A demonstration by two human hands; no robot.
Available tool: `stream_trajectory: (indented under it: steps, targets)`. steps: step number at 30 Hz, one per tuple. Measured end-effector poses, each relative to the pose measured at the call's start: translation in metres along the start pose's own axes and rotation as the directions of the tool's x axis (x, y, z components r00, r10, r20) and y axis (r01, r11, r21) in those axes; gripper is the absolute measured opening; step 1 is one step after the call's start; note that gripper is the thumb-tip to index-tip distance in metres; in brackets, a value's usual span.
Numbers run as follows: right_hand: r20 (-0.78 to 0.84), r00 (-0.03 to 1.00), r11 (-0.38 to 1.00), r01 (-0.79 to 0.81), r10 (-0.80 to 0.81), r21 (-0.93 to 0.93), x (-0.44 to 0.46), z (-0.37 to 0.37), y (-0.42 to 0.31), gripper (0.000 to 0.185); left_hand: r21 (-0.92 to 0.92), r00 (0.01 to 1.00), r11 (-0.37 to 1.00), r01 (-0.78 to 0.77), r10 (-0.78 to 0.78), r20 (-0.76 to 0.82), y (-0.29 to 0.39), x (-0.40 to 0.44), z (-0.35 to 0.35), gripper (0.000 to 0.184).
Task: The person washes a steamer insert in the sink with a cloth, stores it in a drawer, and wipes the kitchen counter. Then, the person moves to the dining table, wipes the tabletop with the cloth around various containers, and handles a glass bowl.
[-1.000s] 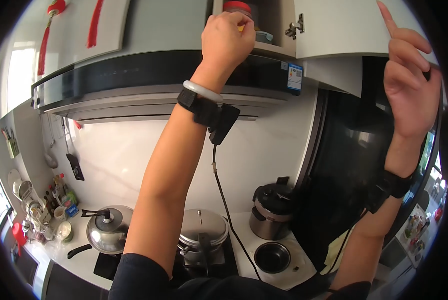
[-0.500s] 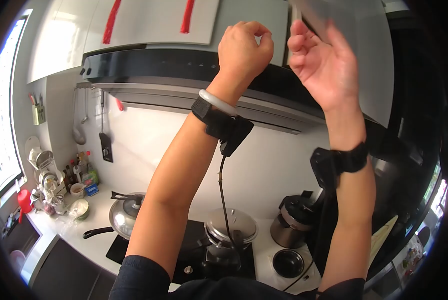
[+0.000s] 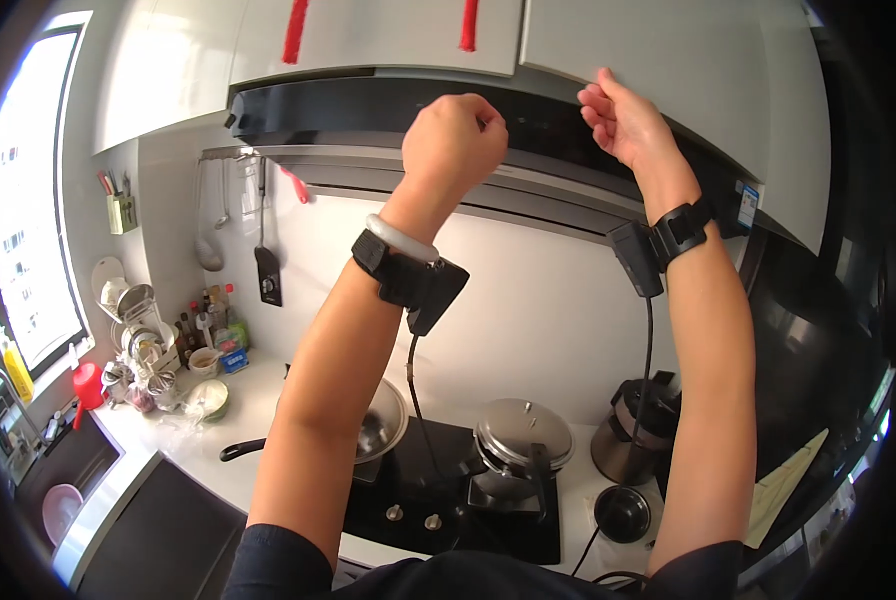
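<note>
My left hand [image 3: 453, 143] is raised in front of the black range hood [image 3: 338, 118], its fingers curled into a loose fist. Whatever the fist may hold is hidden. To its right, my right hand [image 3: 628, 125] is up at the lower edge of a grey-white cabinet door [image 3: 658, 45]. Its fingers are half curled and apart, with nothing in them, and one fingertip reaches the door's edge. The door looks closed. On my left wrist are a white bangle [image 3: 402, 238] and a strapped black device; the right wrist bears another black device.
Below stand a lidded pressure cooker [image 3: 523, 435] on the black stove [image 3: 408, 485], a steel-lidded pan [image 3: 380, 425], a dark cooker [image 3: 628, 440] and a small black bowl [image 3: 623, 513]. Bottles, dishes and a sink [image 3: 63, 465] are at left. Cables hang from both wrist devices.
The cabinet door beside my right hand, ajar and blurred before, now lies flush. Both hands appear lower relative to the cabinets or smaller in view, and the camera has turned left.
</note>
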State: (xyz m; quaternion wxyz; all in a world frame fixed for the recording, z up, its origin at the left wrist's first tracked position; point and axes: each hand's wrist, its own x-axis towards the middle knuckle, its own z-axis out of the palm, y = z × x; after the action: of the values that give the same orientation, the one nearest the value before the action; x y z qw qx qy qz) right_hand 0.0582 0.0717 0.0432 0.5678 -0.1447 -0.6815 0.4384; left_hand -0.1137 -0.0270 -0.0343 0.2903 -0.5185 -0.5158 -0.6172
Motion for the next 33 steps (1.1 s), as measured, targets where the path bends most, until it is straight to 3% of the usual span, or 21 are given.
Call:
stream_trajectory:
  steps: [5,10,14,16,17,18,21,22,23,24,27,28,29,30,33]
  targets:
    - [-0.092,0.995,0.985,-0.022,0.038,0.169,0.018,0.009,0.015,0.02,0.014,0.998,0.999,-0.048,0.048,0.036,-0.03,-0.023,-0.033,0.019]
    - [-0.11,0.989,0.948,-0.057,0.095,0.314,0.049,0.013,0.029,0.015,0.109,0.999,0.994,-0.003,-0.003,0.053,-0.062,-0.043,-0.062,0.017]
    - [0.128,0.991,0.856,-0.035,-0.036,0.515,0.074,0.001,0.056,0.018,0.243,1.0,0.97,-0.02,0.022,-0.005,-0.067,-0.056,-0.08,0.016]
    - [0.238,0.955,0.831,0.017,-0.179,0.556,0.093,-0.004,0.075,0.022,0.297,1.0,0.955,0.003,-0.002,-0.002,-0.063,-0.064,-0.086,0.017]
    - [0.267,0.936,0.815,0.033,-0.228,0.579,0.091,0.0,0.072,0.025,0.302,0.996,0.95,0.083,-0.085,-0.005,-0.048,-0.069,-0.093,0.017]
    - [0.276,0.933,0.804,0.025,-0.232,0.594,0.083,0.007,0.069,0.027,0.332,0.998,0.941,0.065,-0.065,-0.01,-0.042,-0.076,-0.098,0.017]
    - [0.624,0.74,0.794,-0.211,-0.251,0.57,0.093,0.018,0.091,0.038,0.529,0.984,0.838,0.132,-0.176,0.034,-0.025,-0.094,-0.107,0.015]
    - [0.691,0.654,0.835,-0.164,-0.307,0.525,0.119,0.024,0.115,0.043,0.585,0.987,0.799,0.136,-0.162,-0.009,-0.02,-0.101,-0.109,0.016]
    - [0.744,0.568,0.803,-0.226,-0.351,0.551,0.106,0.042,0.128,0.046,0.592,0.987,0.794,0.139,-0.159,-0.018,-0.019,-0.11,-0.112,0.016]
    - [0.737,0.537,0.752,-0.257,-0.41,0.606,0.071,0.067,0.141,0.048,0.586,0.988,0.796,0.151,-0.143,-0.061,-0.018,-0.12,-0.115,0.015]
    - [0.786,0.563,0.738,-0.412,-0.255,0.534,0.022,0.14,0.182,0.043,0.673,0.975,0.707,0.215,-0.191,-0.111,-0.001,-0.155,-0.144,0.013]
    - [0.788,0.602,0.718,-0.491,-0.13,0.494,-0.008,0.165,0.192,0.038,0.716,0.959,0.642,0.275,-0.232,-0.161,-0.004,-0.165,-0.152,0.013]
    - [0.799,0.592,0.775,-0.455,-0.106,0.439,-0.035,0.185,0.198,0.035,0.753,0.941,0.584,0.303,-0.309,-0.139,0.009,-0.177,-0.17,0.013]
    - [0.853,0.496,0.753,-0.495,-0.166,0.434,-0.061,0.2,0.194,0.032,0.75,0.93,0.56,0.352,-0.301,-0.211,0.016,-0.192,-0.187,0.013]
    - [0.882,0.418,0.668,-0.595,-0.217,0.446,-0.12,0.253,0.191,0.034,0.715,0.879,0.512,0.476,-0.307,-0.365,0.059,-0.24,-0.242,0.014]
